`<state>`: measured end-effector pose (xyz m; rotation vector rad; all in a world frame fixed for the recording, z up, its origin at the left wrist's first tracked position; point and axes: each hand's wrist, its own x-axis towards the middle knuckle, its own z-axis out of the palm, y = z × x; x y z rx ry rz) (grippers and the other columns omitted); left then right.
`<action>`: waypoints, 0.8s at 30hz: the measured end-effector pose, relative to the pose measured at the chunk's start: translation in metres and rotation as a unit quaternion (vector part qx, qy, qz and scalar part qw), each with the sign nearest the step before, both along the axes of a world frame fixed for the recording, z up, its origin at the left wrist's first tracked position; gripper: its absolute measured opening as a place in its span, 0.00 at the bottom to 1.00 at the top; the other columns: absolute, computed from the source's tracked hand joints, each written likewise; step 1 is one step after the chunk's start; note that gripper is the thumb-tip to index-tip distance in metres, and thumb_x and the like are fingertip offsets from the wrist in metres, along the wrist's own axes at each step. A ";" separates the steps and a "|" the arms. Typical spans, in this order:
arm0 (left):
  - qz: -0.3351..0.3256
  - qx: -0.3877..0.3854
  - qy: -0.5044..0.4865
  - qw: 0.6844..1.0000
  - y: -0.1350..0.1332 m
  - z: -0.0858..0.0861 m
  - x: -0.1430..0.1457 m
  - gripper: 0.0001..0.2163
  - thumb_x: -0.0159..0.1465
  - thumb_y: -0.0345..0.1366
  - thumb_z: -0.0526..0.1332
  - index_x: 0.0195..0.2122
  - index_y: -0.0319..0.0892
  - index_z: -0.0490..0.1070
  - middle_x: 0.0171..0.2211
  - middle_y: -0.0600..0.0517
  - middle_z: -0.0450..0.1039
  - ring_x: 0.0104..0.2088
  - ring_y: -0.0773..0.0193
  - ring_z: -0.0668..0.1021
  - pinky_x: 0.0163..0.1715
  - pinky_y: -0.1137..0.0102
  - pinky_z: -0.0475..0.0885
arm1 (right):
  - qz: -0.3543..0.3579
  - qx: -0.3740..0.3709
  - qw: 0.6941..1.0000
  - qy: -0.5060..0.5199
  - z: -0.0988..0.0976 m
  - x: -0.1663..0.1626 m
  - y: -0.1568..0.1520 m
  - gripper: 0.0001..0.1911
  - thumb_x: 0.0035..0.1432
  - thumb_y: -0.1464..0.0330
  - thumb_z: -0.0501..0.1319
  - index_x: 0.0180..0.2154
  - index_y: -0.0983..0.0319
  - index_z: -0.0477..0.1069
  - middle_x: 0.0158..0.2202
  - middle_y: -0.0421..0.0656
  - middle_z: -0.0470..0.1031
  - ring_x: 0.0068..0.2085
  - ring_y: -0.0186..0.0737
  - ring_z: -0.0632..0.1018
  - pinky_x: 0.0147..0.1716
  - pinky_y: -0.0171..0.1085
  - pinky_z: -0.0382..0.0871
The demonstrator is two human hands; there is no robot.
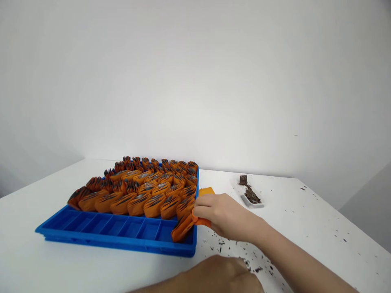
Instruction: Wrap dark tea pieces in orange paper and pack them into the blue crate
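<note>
Soft, diffuse light fills the view — brightest on the wall (189, 101) above and beyond the right hand (217, 212), greying toward the corners. The left hand (227, 274), nearer the camera, looks darker and slightly smeared. Shadows on the table (290, 195) are faint; fine detail beyond the right hand softens.

2 hands (224, 215), 1 tray (119, 245), 30+ orange bundles (154, 206), 1 wht dish (253, 206), 1 tbl (308, 228)

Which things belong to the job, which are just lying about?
In use:
- blue plastic compartment tray
- orange, dark-streaked pleated bundles
- rounded orange piece in right hand

Apparently lying about:
- scattered dark flakes
- shallow white dish with brown scraps
</note>
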<state>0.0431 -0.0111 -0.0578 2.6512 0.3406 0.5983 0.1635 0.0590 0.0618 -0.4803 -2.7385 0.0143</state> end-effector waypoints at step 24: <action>-0.020 0.031 -0.002 0.999 -0.004 0.009 0.001 0.03 0.74 0.37 0.66 0.46 0.46 0.76 0.37 0.56 0.85 0.41 0.62 0.82 0.28 0.71 0.66 | -0.044 -0.004 0.999 0.014 -0.038 -0.027 0.000 0.08 0.69 0.75 0.61 0.36 0.60 0.75 0.41 0.41 0.76 0.33 0.35 0.72 0.29 0.35 0.60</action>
